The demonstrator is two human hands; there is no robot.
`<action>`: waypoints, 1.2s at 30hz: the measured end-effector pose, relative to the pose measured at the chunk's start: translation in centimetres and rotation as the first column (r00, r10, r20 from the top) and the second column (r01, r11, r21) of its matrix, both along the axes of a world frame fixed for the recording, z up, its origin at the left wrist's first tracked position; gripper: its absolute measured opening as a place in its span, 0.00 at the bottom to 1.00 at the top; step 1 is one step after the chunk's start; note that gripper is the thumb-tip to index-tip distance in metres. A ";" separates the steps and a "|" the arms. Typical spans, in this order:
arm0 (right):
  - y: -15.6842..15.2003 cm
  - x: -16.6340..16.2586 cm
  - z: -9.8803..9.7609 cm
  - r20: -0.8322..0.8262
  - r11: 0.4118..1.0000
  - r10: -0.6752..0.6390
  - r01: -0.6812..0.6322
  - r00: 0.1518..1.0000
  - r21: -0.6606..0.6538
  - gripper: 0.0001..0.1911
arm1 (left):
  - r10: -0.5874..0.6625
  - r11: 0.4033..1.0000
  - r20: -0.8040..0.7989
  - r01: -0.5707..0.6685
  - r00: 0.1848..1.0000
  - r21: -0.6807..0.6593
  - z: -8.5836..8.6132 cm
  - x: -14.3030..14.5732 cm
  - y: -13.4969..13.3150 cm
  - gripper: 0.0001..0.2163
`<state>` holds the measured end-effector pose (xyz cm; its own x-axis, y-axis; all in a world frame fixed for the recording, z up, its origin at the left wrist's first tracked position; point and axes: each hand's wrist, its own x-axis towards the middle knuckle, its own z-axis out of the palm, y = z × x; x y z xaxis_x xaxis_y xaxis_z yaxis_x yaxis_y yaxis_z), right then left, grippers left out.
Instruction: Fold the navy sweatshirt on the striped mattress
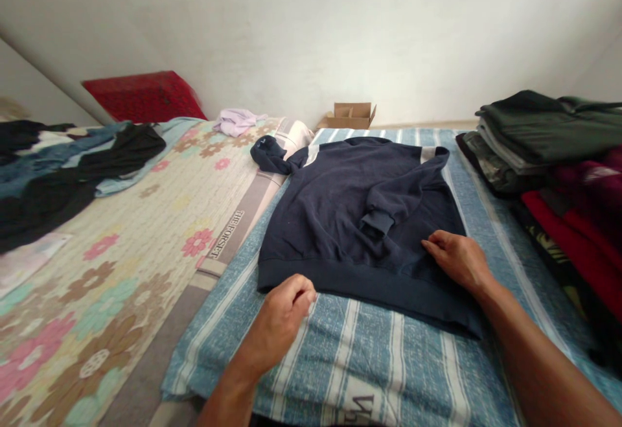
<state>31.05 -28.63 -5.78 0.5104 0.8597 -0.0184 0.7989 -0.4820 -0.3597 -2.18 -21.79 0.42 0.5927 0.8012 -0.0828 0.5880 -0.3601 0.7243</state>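
A dark navy sweatshirt [340, 213] lies flat on a blue striped sheet [369, 362], its right sleeve folded in across the body and its left sleeve bunched at the far left. My left hand [284, 313] is curled closed at the near hem, fingertips pinching the hem's edge. Over on the right part of the garment, just above the hem, my right hand [457, 258] rests palm down with its fingers stretched out flat on the cloth.
A stack of folded dark, grey and red clothes [549, 148] stands at the right. A floral sheet [121, 239] covers the left, with a heap of dark and blue clothes [63, 168]. A red crate [140, 95], a lilac garment [238, 120] and a cardboard box [350, 116] sit near the wall.
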 end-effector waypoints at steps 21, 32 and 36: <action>-0.2 -0.1 -0.3 -0.021 1.000 -0.011 0.011 1.000 -0.004 0.15 | -0.274 0.894 -0.254 0.148 0.928 -0.423 4.1 -5.8 0.9 0.06; -0.2 0.0 -0.5 -0.043 0.999 -0.024 0.023 0.999 -0.031 0.15 | 0.163 0.922 -0.431 0.019 0.887 0.388 1.8 1.1 14.4 0.06; -0.2 0.0 -0.6 -0.028 0.999 -0.023 0.022 0.999 -0.027 0.15 | 0.175 0.927 -0.497 0.027 0.850 0.374 0.2 1.2 15.8 0.06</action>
